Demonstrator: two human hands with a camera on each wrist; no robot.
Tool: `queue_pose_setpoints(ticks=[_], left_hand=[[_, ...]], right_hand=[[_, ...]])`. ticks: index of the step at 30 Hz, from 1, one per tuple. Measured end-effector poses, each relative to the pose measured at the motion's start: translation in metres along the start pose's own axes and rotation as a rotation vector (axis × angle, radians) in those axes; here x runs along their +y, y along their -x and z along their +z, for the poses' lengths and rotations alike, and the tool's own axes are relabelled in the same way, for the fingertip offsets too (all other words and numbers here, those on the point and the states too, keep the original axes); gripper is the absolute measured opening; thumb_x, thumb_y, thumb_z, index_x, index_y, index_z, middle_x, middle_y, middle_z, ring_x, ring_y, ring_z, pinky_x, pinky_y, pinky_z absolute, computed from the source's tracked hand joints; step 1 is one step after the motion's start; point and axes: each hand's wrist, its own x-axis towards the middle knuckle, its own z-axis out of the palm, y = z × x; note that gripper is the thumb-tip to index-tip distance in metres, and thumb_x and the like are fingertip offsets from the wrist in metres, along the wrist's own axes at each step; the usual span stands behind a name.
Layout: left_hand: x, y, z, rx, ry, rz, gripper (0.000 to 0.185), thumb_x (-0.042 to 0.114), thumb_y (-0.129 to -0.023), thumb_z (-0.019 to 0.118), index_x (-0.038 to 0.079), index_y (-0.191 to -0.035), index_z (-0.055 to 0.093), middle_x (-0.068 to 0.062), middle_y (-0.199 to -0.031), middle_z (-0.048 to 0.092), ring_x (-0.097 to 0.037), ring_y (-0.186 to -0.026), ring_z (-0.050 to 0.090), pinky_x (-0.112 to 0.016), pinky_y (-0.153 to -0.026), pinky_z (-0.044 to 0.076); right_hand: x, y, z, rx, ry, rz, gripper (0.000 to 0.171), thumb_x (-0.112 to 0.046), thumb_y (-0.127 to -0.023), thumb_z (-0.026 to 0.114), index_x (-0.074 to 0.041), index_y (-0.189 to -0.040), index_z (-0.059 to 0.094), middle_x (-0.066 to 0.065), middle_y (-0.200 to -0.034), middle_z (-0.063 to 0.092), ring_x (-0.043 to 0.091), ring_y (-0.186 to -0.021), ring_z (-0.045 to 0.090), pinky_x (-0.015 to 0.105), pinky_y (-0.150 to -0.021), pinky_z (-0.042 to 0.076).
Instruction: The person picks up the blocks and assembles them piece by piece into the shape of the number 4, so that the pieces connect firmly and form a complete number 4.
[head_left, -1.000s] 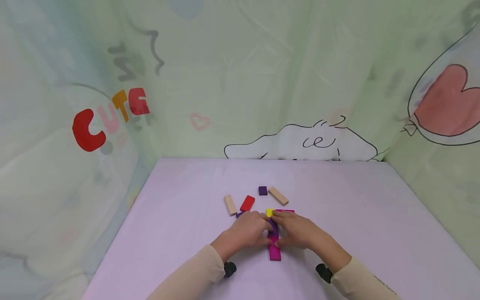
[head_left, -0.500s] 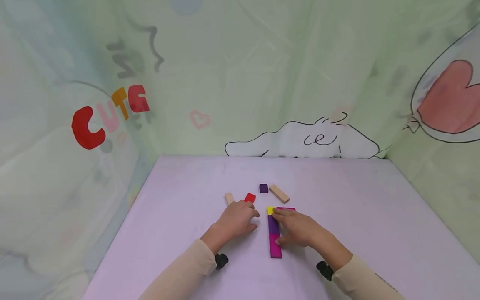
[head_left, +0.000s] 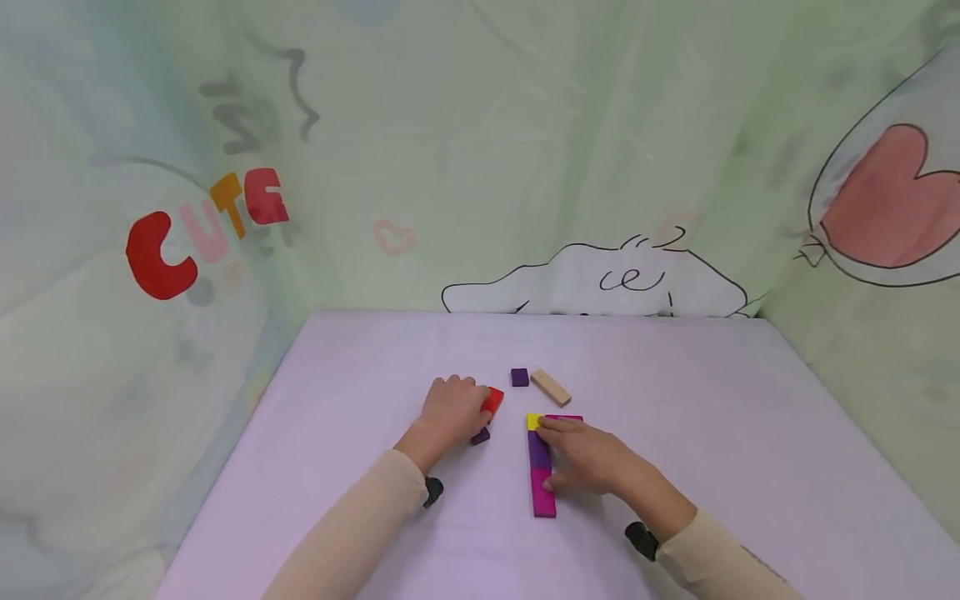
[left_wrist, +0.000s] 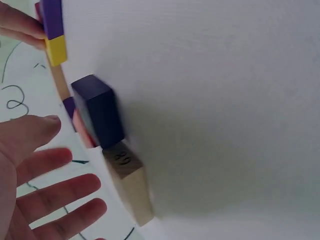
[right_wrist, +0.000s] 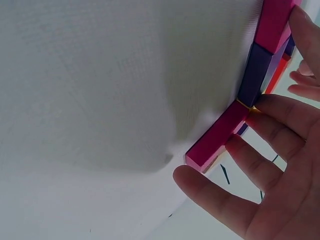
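I saw the nearer left hand point(head_left: 452, 410) spread, empty; the red block point(head_left: 492, 402) lay at its three o'clock, long axis toward one.

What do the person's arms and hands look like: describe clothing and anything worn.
The left sleeve and right sleeve are long, plain-looking and beige. The right one bears a thin line of dark marking, too small to read. A small black device sits at the left wrist and another at the right. The left hand and right hand are ungloved.
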Motion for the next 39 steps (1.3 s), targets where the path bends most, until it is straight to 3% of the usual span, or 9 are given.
queue_pose_setpoints(ticks=[3,9,12,19,32,39], left_hand=[[0.000,0.000,0.004,-0.009,-0.021,-0.028,0.034,0.043,-0.098,0.069,0.019,-0.120,0.073,0.000,-0.093,0.070,-0.019,-0.084,0.059,-0.037,-0.082,0.052],[0.006,0.002,0.012,0.022,-0.033,-0.053,0.034,0.046,-0.098,0.067,0.014,-0.099,0.077,-0.002,-0.084,0.069,-0.020,-0.081,0.056,-0.038,-0.080,0.051],[0.009,0.003,0.013,0.032,-0.043,-0.066,0.035,0.047,-0.098,0.067,0.013,-0.095,0.077,-0.003,-0.085,0.070,-0.022,-0.085,0.058,-0.042,-0.085,0.050],[0.014,0.005,0.012,0.013,-0.080,-0.066,0.034,0.046,-0.097,0.068,0.014,-0.104,0.079,-0.004,-0.098,0.074,-0.025,-0.099,0.063,-0.051,-0.104,0.048],[0.014,0.006,0.008,0.040,-0.075,-0.029,0.019,0.032,-0.096,0.070,0.019,-0.105,0.079,-0.002,-0.094,0.071,-0.023,-0.098,0.061,-0.050,-0.101,0.046],[0.016,0.007,0.009,0.024,-0.110,0.005,0.018,0.029,-0.097,0.070,0.019,-0.110,0.078,-0.001,-0.100,0.072,-0.023,-0.102,0.061,-0.052,-0.109,0.044]], right_hand=[[-0.001,-0.001,0.001,-0.002,0.013,-0.007,0.080,-0.039,-0.082,0.087,-0.005,-0.148,0.056,0.012,-0.158,0.048,0.037,-0.147,0.044,0.060,-0.110,0.045],[-0.001,0.000,0.000,0.000,0.024,-0.007,0.081,-0.039,-0.082,0.087,-0.004,-0.148,0.055,0.013,-0.158,0.048,0.038,-0.147,0.044,0.061,-0.110,0.045],[-0.001,-0.001,0.000,-0.004,0.018,-0.004,0.080,-0.038,-0.082,0.087,-0.005,-0.148,0.056,0.013,-0.159,0.048,0.038,-0.147,0.044,0.061,-0.110,0.045],[-0.002,-0.001,0.002,-0.016,0.021,0.015,0.080,-0.040,-0.081,0.087,-0.007,-0.148,0.056,0.010,-0.159,0.048,0.036,-0.147,0.044,0.060,-0.109,0.046],[-0.002,-0.002,0.001,-0.011,0.030,0.027,0.080,-0.041,-0.081,0.087,-0.008,-0.147,0.057,0.009,-0.159,0.048,0.035,-0.147,0.044,0.060,-0.108,0.047],[-0.006,0.000,-0.002,-0.005,0.017,0.020,0.080,-0.038,-0.080,0.088,-0.005,-0.146,0.057,0.012,-0.158,0.049,0.037,-0.146,0.045,0.062,-0.107,0.047]])
